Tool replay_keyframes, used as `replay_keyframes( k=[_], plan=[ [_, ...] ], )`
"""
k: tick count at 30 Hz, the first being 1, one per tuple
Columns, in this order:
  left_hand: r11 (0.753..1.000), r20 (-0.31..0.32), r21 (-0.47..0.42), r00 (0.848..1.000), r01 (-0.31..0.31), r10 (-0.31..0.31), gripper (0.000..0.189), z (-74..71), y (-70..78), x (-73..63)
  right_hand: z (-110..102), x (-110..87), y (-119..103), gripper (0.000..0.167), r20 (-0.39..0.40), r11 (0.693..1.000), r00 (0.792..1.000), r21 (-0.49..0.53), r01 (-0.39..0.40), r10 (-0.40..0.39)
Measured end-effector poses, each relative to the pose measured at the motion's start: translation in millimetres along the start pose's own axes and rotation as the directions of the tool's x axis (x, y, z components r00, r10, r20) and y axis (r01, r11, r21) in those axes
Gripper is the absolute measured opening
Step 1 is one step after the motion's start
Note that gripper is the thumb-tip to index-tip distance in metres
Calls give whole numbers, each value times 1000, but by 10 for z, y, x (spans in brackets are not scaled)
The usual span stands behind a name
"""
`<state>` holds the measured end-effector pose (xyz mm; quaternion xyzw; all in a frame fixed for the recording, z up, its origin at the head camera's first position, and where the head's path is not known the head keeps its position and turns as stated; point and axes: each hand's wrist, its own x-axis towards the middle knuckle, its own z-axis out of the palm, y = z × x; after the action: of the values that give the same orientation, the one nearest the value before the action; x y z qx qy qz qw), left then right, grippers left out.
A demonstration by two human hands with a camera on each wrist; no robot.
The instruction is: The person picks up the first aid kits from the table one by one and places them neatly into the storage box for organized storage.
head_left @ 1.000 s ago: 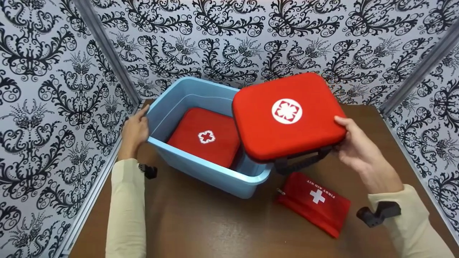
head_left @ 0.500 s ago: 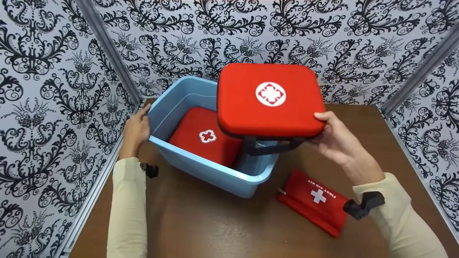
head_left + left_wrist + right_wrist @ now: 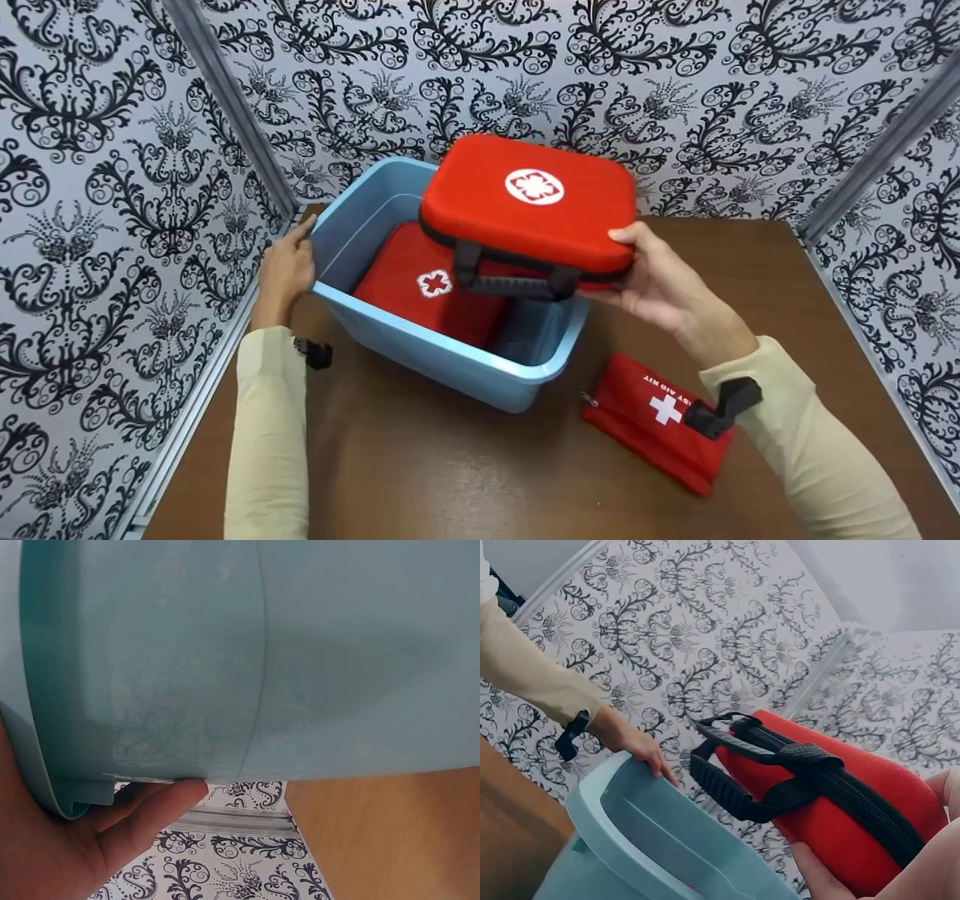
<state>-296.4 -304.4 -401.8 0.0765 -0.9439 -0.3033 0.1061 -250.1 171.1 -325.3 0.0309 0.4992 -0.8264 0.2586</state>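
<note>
My right hand [image 3: 660, 281] grips one end of a red first aid case [image 3: 529, 199], thumb on top and fingers beneath. The case is tilted above a light blue plastic bin [image 3: 442, 356], its black carry handle [image 3: 514, 287] facing me. In the right wrist view, a black zip runs along the side of the case. Inside the bin lies another red case [image 3: 405, 262] with a white-edged cross, partly hidden by the raised one. At the bin's left end, my left hand [image 3: 286, 266] holds the rim; the left wrist view shows a finger [image 3: 161, 814] against the outer wall.
A flat red first aid pouch [image 3: 660, 427] with a white cross lies on the brown table [image 3: 450, 480], right of the bin and partly behind my right wrist's camera. Patterned walls [image 3: 487, 67] enclose the table at the back and both sides.
My right hand has carried the red case leftward over the bin, and its handle side now faces me more. The left hand and the bin have stayed nearly still.
</note>
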Motion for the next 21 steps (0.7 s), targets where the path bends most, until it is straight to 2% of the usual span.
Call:
replay_keyframes(
  k=[10, 15, 21],
  plan=[
    [1000, -7, 0, 1000, 3, -3, 52, -9, -11, 20, 155, 236, 59, 46, -70, 996, 996, -67, -55, 51],
    [1000, -13, -6, 1000, -7, 7, 52, -5, -11, 28, 252, 341, 120, 50, -51, 994, 995, -67, -85, 82],
    [1000, -13, -14, 1000, -12, 12, 52, 0, -17, 24, 382, 503, 178, 54, 1, 986, 994, -126, -109, 110]
  ],
)
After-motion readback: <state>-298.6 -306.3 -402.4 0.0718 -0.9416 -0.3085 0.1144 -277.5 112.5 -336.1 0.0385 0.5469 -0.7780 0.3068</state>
